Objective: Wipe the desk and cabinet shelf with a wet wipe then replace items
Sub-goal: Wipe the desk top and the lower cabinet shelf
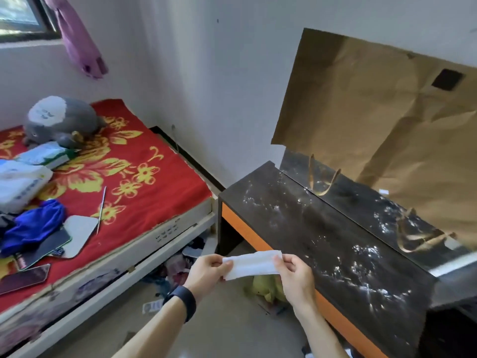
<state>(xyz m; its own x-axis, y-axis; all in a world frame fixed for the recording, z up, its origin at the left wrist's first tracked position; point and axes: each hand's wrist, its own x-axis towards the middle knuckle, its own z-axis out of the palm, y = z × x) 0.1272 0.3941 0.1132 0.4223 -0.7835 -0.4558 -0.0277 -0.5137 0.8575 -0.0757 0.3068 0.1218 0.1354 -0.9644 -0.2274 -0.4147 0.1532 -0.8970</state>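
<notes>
I hold the wipe (254, 263) stretched between both hands, in the air just off the desk's front edge; my left hand (207, 271) pinches its left end, thumb and fingers curled on it; my right hand (294, 276) pinches the right end the same way. The desk (309, 236) stands to my right, its dark top flecked with white, an orange strip along the front; a brown paper bag (387, 120) leans at its back against the wall, handles on the top. To my left is a bed (144, 177) under a red flowered cover; on it lie a grey plush (59, 117), a blue cloth (33, 223) and a phone (24, 279). A band (182, 302) circles my left wrist.
</notes>
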